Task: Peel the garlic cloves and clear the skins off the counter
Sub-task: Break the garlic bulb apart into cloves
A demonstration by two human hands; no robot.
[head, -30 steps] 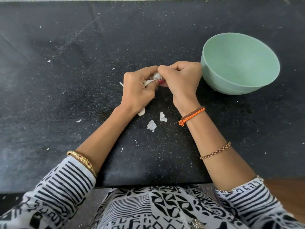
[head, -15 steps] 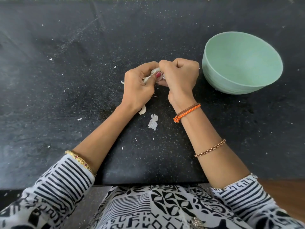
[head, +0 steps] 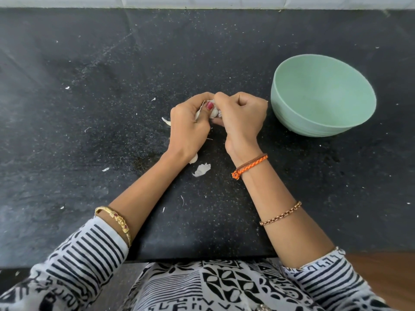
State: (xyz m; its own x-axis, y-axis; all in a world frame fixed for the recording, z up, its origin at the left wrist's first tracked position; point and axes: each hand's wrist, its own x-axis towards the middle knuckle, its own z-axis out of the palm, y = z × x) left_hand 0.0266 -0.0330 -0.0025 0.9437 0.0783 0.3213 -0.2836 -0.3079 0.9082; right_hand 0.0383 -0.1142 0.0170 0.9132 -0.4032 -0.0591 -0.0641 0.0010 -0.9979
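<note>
1. Garlic, a small white clove (head: 213, 112), sits mid-counter, pinched between the left hand (head: 188, 129) and right hand (head: 241, 117), so fingers can pull skin off.
2. Papery white skins (head: 202, 170) lie near the black stone counter's (head: 89, 108) front edge.
3. Empty round green bowl (head: 323, 97) waits right, probably for cloves.

Both forearms reached forward from the near edge, converging toward the middle. The left hand (head: 188, 126) and right hand (head: 241, 117) met knuckle to knuckle, fingers curled inward, the left thumb with its red nail pressing between them.
</note>
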